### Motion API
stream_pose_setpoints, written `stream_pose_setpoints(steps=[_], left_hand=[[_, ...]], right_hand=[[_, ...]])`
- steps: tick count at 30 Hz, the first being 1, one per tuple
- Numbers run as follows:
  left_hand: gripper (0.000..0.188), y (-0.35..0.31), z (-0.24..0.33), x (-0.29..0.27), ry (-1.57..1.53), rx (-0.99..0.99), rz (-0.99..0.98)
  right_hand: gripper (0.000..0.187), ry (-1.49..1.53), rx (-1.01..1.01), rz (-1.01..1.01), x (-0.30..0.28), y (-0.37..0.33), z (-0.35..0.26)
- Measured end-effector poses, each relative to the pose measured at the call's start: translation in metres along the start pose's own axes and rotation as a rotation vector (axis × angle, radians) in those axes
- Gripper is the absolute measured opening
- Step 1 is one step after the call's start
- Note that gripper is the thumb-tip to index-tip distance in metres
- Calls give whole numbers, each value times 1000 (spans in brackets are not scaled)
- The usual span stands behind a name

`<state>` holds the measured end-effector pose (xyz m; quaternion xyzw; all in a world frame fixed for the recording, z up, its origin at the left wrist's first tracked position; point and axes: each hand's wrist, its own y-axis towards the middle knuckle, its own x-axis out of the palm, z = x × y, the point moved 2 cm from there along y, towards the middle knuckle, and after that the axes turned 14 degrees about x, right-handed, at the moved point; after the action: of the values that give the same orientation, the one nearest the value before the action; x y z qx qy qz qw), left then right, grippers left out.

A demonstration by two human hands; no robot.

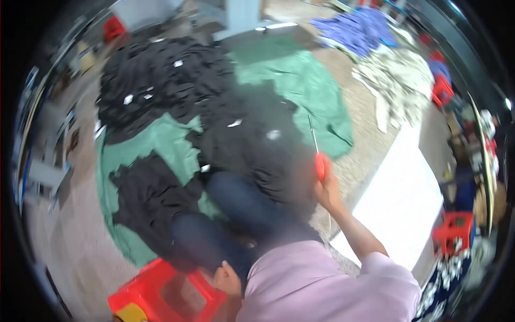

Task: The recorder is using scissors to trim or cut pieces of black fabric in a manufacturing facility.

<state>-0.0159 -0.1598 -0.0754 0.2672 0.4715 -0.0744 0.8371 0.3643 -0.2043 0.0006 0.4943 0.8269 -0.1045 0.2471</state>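
Note:
My right hand (pixel 328 194) is closed round the red handle of a tool (pixel 321 167) with a long, thin metal shaft pointing away from me. Blur hides its exact kind. The tool is at the right edge of a heap of black garments (pixel 247 139), which bears several small white tags. Low down, beside my knee, my left hand (pixel 228 280) has its fingers curled in; whether anything is in them is hidden. Next to that hand is a red plastic stool (pixel 145 284) with a yellow part.
A green sheet (pixel 322 107) lies under the black clothes. More black garments (pixel 161 75) are heaped at the far left. On the right are a white sheet (pixel 399 188), pale patterned cloth (pixel 397 75), blue-violet cloth (pixel 357 29) and another red stool (pixel 456 231).

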Motion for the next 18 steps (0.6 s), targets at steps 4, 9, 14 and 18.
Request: stream_pose_setpoints(steps=[4,9,14,18], left_hand=[[36,15,10,9,-534,-385,-228],[41,60,100,24,-1655,-1008,-573],[62,57,177,148,-1514,-1100,-915],[117,68,176,253,-692,-1329,-481]], right_hand=[[50,-205,214,217,-48,14,133],[52,-302,349,96,-13,18,251],[53,-217,281,-41,38,57,266],[52,-287,286,-176,54,64,262]])
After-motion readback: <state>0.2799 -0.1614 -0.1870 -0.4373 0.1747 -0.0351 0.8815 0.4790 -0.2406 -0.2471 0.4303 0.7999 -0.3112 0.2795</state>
